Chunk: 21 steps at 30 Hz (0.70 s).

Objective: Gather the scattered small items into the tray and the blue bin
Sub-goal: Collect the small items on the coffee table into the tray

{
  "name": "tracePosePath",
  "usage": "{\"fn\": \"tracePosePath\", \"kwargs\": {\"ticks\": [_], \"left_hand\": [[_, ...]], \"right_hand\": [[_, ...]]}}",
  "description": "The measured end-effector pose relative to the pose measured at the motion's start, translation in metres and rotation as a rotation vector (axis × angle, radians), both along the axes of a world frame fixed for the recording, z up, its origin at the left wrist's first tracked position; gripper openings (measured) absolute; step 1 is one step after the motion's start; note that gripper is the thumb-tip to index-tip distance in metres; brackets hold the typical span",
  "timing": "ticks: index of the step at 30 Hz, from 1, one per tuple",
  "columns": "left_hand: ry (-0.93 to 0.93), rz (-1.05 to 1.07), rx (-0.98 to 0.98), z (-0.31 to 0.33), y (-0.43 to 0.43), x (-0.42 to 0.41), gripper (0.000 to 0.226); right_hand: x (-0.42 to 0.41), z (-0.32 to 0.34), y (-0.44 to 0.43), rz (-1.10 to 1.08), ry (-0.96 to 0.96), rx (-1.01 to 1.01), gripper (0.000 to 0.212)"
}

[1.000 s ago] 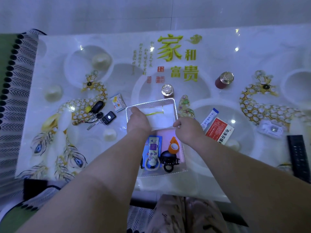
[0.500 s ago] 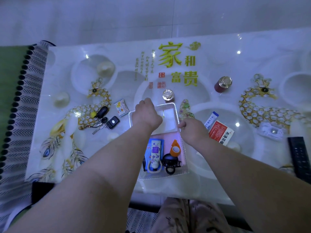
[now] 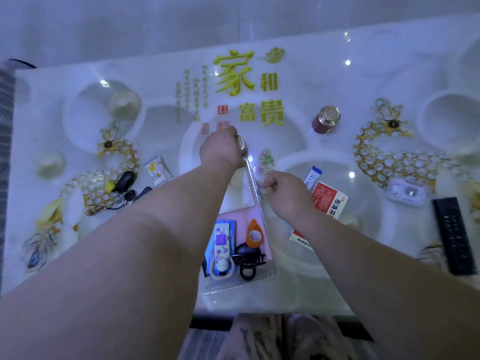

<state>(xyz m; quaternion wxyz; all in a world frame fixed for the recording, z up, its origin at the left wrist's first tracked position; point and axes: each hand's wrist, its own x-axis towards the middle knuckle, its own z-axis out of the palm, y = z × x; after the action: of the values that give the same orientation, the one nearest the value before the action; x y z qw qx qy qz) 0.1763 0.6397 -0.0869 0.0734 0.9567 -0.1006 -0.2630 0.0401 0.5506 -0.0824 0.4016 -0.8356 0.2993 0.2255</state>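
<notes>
The left hand (image 3: 220, 150) reaches past the far edge of the clear tray (image 3: 260, 203) on the counter (image 3: 293, 141), fingers curled round a small silver-lidded jar (image 3: 242, 146). The right hand (image 3: 284, 193) is loosely curled at the tray's right rim; whether it grips the rim cannot be told. A hand-cream tube (image 3: 222, 242) and a black hair claw (image 3: 248, 261) lie in the tray.
</notes>
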Motion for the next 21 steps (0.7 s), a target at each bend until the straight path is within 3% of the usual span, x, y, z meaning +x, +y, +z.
{"fn": "tracePosePath", "kwargs": {"ticks": [5, 8, 11, 14, 21], "left_hand": [[0.001, 0.008, -0.055, 0.007, 0.004, -0.002, 0.039], [-0.039, 0.075, -0.134, 0.024, 0.013, -0.006, 0.045], [-0.081, 0.081, -0.221, 0.044, 0.030, -0.016, 0.024], [-0.152, 0.084, -0.230, 0.061, 0.051, -0.031, 0.032], [-0.097, 0.261, -0.366, 0.089, 0.088, -0.096, 0.034]], "right_hand": [[-0.002, -0.003, 0.004, 0.032, 0.013, -0.011, 0.032], [-0.004, 0.001, 0.009, 0.038, 0.017, -0.022, 0.032], [-0.006, 0.012, 0.012, 0.059, 0.035, -0.046, 0.030], [-0.012, 0.027, 0.015, 0.116, 0.068, -0.070, 0.028], [-0.026, 0.060, 0.018, 0.181, 0.091, -0.084, 0.035]]}}
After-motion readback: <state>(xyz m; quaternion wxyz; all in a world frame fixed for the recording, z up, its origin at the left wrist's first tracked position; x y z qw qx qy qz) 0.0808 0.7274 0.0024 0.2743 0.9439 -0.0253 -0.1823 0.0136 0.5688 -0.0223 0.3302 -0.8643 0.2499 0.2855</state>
